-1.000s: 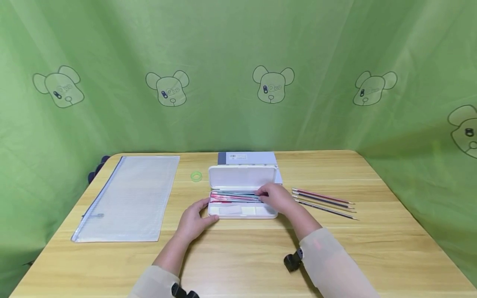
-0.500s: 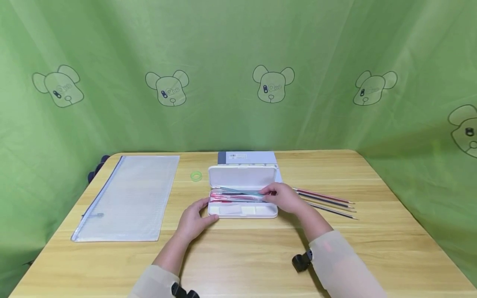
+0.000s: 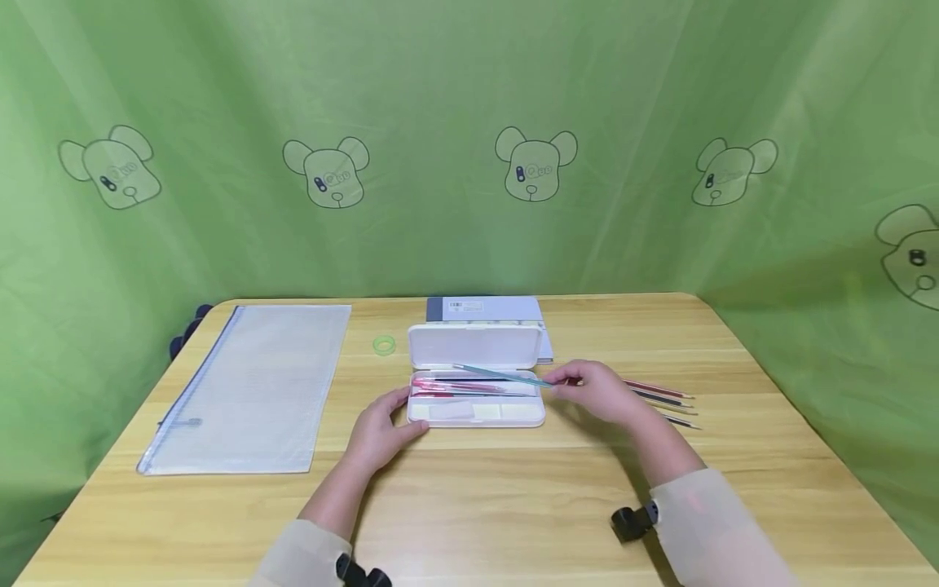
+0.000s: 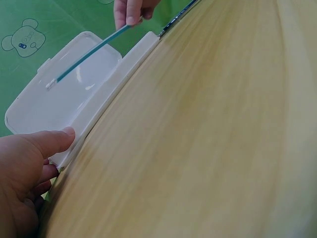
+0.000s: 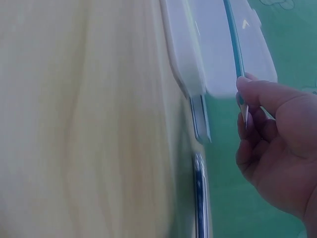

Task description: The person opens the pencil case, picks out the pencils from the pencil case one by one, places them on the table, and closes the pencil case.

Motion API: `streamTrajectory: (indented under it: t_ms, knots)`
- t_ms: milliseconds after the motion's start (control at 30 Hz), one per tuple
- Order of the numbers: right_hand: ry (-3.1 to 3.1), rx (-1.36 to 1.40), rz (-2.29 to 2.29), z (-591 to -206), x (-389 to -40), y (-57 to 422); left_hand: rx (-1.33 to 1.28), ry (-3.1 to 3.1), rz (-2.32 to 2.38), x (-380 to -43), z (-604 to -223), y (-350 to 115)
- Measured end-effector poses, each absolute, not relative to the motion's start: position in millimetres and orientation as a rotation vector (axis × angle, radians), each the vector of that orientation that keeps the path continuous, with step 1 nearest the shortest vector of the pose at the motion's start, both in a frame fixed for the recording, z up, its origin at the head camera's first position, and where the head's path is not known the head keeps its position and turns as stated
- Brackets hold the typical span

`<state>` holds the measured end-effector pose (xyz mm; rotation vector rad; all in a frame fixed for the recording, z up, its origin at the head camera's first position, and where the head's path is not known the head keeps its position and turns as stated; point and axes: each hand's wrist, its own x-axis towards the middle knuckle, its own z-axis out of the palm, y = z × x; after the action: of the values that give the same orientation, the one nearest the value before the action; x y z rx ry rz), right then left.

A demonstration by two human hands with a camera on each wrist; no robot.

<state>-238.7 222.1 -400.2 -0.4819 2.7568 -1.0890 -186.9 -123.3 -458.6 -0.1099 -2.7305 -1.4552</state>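
Note:
A white pencil case (image 3: pixel 475 423) stands on the table with its lid (image 3: pixel 475 346) raised; red and dark pencils (image 3: pixel 458 388) and a whitish eraser (image 3: pixel 452 410) lie inside. At its left end my left hand (image 3: pixel 381 432) holds the case, thumb at the front corner and fingers round the side. My right hand (image 3: pixel 597 391) pinches a teal pencil (image 3: pixel 506 374) near one end, just off the right end of the case. In the left wrist view this teal pencil (image 4: pixel 91 53) slants across the raised lid. The right wrist view shows the thumb (image 5: pixel 267 94) pressing the pencil against the fingers.
Several pencils (image 3: pixel 663 395) lie side by side at the right, partly hidden by the right hand. Behind the case is a notebook (image 3: pixel 484 308). A green tape ring (image 3: pixel 384 346) sits left of it, and a zip bag (image 3: pixel 245 391) lies farther left.
My right hand has lifted the teal pencil out of the case and moved it rightward, towards the loose pencils. My left hand has stayed at the case's left end.

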Motion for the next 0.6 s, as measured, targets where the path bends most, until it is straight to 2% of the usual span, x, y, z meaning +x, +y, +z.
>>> streamTrajectory:
  t_ms: [600]
  knots:
    - [2.888, -0.362, -0.983, -400, -199, 308, -0.102, -2.731, -1.46, -185, -458, -123]
